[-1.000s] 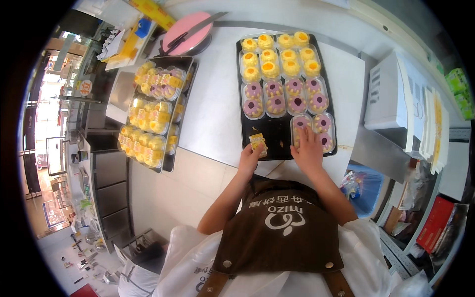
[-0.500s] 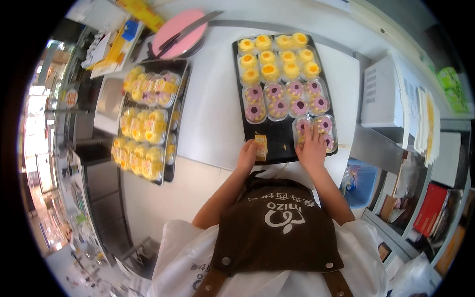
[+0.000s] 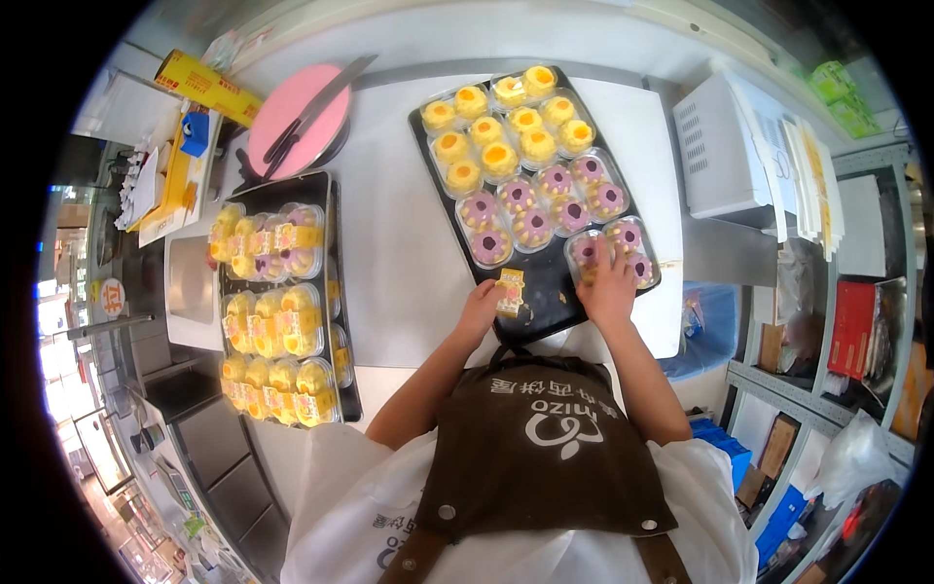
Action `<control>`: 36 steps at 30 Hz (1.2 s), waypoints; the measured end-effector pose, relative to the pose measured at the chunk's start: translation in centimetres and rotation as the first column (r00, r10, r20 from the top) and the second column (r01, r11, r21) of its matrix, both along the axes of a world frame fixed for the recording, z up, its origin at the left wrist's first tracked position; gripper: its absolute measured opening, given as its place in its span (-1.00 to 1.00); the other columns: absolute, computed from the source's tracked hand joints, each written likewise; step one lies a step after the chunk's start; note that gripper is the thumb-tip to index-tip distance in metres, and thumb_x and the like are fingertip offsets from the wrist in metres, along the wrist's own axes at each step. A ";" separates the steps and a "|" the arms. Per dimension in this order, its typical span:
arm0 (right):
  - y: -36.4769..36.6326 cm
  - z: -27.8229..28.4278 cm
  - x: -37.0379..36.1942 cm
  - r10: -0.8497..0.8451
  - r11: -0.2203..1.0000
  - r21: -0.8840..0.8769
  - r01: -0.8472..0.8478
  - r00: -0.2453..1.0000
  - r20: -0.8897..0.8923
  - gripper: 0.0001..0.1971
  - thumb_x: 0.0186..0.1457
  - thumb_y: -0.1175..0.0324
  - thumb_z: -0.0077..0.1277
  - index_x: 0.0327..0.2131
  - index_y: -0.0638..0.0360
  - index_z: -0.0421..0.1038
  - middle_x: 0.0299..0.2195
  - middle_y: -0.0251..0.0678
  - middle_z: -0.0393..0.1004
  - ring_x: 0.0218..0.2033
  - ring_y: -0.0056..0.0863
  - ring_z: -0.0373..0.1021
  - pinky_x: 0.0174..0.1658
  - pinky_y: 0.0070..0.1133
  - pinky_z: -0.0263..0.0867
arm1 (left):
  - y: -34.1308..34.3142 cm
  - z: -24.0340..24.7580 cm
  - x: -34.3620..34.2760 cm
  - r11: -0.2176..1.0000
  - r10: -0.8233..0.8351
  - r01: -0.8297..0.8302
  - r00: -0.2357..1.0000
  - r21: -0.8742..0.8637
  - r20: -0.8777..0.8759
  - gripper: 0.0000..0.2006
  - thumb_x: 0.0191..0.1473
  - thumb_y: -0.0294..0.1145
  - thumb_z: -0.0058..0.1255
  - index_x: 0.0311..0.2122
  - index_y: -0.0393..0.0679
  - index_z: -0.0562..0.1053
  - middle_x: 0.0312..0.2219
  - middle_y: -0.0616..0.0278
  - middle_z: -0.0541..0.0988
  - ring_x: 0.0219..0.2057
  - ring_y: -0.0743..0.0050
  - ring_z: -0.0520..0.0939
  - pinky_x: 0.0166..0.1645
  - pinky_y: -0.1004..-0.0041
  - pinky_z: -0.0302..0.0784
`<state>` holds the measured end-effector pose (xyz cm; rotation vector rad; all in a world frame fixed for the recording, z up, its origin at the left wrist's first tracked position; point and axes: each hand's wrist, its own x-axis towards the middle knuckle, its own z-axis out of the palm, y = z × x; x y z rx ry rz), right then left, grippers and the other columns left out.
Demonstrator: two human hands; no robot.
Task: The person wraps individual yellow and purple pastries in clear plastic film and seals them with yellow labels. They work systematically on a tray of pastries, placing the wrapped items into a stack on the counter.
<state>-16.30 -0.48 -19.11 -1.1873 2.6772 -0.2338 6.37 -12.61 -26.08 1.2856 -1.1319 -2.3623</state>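
From my seat I see, at far left, a dark tray (image 3: pixel 350 404) of packed yellow and purple cakes, then a knife (image 3: pixel 319 102) lying across a pink round board (image 3: pixel 280 105). The left hand (image 3: pixel 480 310) pinches yellow labels (image 3: pixel 511 292) over the near edge of a black tray (image 3: pixel 552 280). Further right, the right hand (image 3: pixel 611 284) lays its fingers over a clear box (image 3: pixel 582 250) of purple cakes near that tray's near-right corner; I cannot tell whether it grips. A white appliance (image 3: pixel 720 146) stands beyond.
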 end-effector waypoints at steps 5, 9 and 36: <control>0.0 -0.3 -0.5 0.015 0.992 -0.127 -0.011 0.999 0.037 0.04 -0.14 0.36 0.31 0.44 -0.07 0.01 0.18 0.04 0.27 0.15 0.16 0.26 0.24 -0.10 0.22 | 0.4 0.7 -0.3 0.994 0.084 -0.083 0.996 0.071 -0.019 -0.71 0.28 -0.32 -0.04 -0.03 -0.30 0.49 -0.22 0.23 0.64 -0.24 0.51 0.64 -0.13 0.47 0.55; 0.4 0.0 -0.6 0.098 0.977 -0.201 -0.068 0.985 0.144 -0.02 -0.11 0.42 0.23 0.43 -0.02 0.04 0.11 0.03 0.32 0.10 0.08 0.28 0.24 -0.14 0.21 | 0.6 1.5 -0.1 0.986 0.141 -0.143 0.990 0.091 0.033 -0.70 0.26 -0.32 -0.03 -0.01 -0.29 0.48 -0.21 0.22 0.63 -0.23 0.51 0.64 -0.13 0.47 0.55; 0.8 -0.8 1.8 0.712 0.689 -0.410 -0.597 0.661 0.235 -0.05 -0.29 0.51 0.25 0.31 -0.16 0.23 0.13 -0.17 0.29 0.19 -0.02 0.23 0.24 -0.23 0.24 | 4.7 -1.3 -2.9 0.943 0.286 -0.279 0.958 -0.182 0.013 -0.51 0.33 -0.22 -0.10 0.26 -0.26 0.24 0.08 0.05 0.50 0.06 0.29 0.56 0.14 0.36 0.48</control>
